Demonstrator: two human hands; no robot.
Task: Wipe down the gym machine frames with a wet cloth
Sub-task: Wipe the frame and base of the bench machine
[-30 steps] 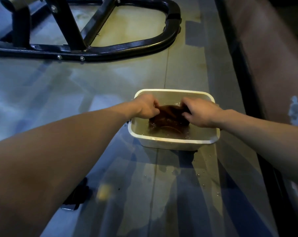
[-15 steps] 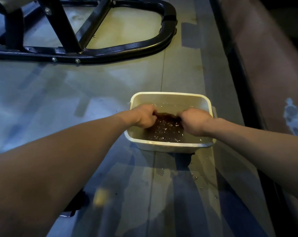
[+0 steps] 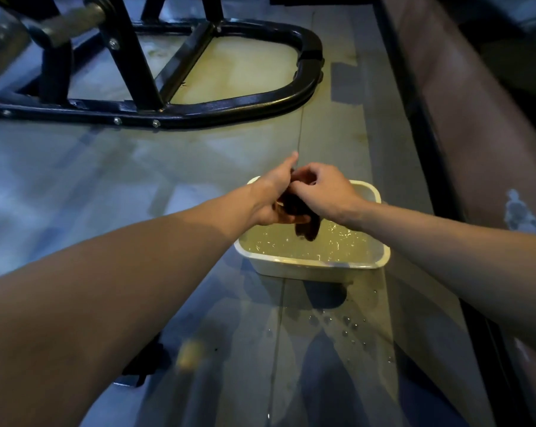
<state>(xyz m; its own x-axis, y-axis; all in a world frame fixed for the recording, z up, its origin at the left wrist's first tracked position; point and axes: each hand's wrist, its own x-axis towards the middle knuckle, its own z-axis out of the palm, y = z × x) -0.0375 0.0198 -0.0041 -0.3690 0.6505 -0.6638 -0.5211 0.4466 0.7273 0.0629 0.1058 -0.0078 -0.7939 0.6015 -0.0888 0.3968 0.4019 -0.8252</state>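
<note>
Cloth [image 3: 302, 208]: dark brown, wet, bunched into a wad and held above the basin [image 3: 319, 268], its lower end hanging just over the water [image 3: 306, 245]. Left hand [image 3: 274, 197]: at the basin's left rim, fingers curled under and around the cloth, thumb extended forward past the basin's far edge; grip closed on the cloth. Right hand [image 3: 325, 191]: over the basin's far half, fingertips pinching the top of the cloth, knuckles up; grip closed on the cloth. The two hands touch across the wad. Basin: pale, rectangular with rounded corners, standing on the floor [image 3: 106, 180], partly filled with rippled, yellowish water. Droplets [image 3: 346, 325]: scattered on the floor on the basin's near side. Machine frame [image 3: 229, 114]: black tubular base with bolts, curved at its right end, lying on the floor well beyond the basin and to its left, with angled struts rising from it. Dark object [image 3: 146, 362]: on the floor on the basin's near left, partly hidden by the left forearm, kind not discernible.
</note>
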